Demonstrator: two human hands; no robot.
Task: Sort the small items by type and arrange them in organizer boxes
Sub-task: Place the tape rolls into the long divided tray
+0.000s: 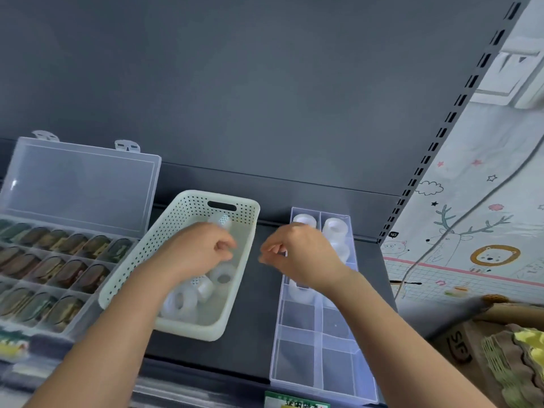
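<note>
Presently: translucent white tape rolls, judged light, rigid and slick, best pinched through the core, lay in the pale perforated plastic basket and clear divided organizer box; left hand, right hand both curled, contents indiscernible.

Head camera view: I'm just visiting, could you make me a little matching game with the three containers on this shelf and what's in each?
Things:
1 white perforated basket
2 clear divided tray
3 clear lidded case

States:
A lid propped open, rows of dark oval items
B loose tape rolls heaped inside
C sorted rolls at far end, near compartments empty

Pairs: 1-B, 2-C, 3-A.
</note>
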